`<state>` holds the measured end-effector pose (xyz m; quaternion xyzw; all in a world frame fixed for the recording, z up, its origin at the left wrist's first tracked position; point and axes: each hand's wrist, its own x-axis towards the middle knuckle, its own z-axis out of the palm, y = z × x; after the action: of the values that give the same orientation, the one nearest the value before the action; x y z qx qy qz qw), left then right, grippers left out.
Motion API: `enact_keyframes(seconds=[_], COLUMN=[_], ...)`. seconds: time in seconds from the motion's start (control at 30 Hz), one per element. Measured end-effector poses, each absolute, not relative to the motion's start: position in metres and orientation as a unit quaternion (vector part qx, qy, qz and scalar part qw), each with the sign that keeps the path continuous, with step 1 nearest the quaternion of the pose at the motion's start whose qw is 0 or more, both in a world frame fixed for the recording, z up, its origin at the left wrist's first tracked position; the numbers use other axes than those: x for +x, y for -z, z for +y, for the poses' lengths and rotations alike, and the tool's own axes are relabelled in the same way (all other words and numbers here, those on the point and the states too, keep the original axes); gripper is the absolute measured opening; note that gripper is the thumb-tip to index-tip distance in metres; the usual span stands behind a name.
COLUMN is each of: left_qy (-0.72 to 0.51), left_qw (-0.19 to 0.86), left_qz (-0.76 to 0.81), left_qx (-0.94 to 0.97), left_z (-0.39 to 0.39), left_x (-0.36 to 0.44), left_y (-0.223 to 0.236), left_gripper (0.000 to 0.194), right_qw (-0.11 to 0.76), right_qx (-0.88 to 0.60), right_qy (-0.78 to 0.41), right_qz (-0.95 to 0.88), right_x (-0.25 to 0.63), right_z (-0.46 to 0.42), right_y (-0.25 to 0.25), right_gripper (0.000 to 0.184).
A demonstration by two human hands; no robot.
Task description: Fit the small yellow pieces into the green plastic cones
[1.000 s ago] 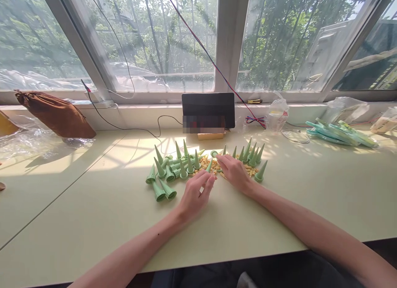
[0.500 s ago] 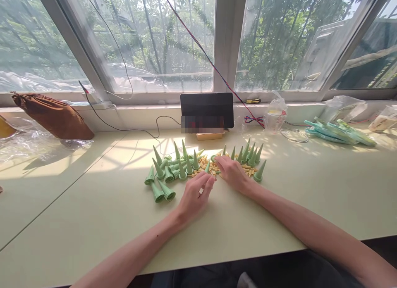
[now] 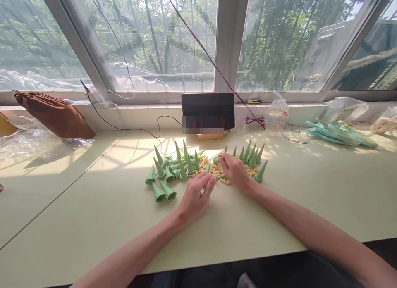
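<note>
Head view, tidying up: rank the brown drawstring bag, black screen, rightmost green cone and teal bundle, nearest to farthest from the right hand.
1. Rightmost green cone: just right
2. Black screen: back centre
3. Teal bundle: back right
4. Brown drawstring bag: back left

Pale green flat tabletop (image 3: 93, 230) by big grey-framed glass windows (image 3: 228, 44), pretty sunny, leafy green trees (image 3: 273, 44) and maybe thin dark bars (image 3: 152, 32) outside.

- Cones (image 3: 182, 172) on the table (image 3: 102, 222), left and right of small pegs (image 3: 214, 170)
- Tablet (image 3: 207, 104) behind the pegs
- Bag (image 3: 57, 116) left of the tablet, cup (image 3: 277, 119) right
</note>
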<state>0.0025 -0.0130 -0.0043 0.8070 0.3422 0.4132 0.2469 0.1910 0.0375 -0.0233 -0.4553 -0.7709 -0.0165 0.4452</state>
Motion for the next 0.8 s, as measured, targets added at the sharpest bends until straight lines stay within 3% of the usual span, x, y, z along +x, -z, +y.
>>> enact_keyframes(seconds=[0.8], left_qy=[-0.398], left_qw=[0.245], left_qz=[0.35], left_qx=[0.812], left_z=[-0.0127], left_x=[0.0021], left_y=[0.0038], left_gripper=[0.036], right_qw=[0.439], right_qx=[-0.464], right_qy=[0.04], right_qz=[-0.768], right_x=[0.1915], right_z=[0.0416], right_y=[0.0235], right_gripper=[0.029])
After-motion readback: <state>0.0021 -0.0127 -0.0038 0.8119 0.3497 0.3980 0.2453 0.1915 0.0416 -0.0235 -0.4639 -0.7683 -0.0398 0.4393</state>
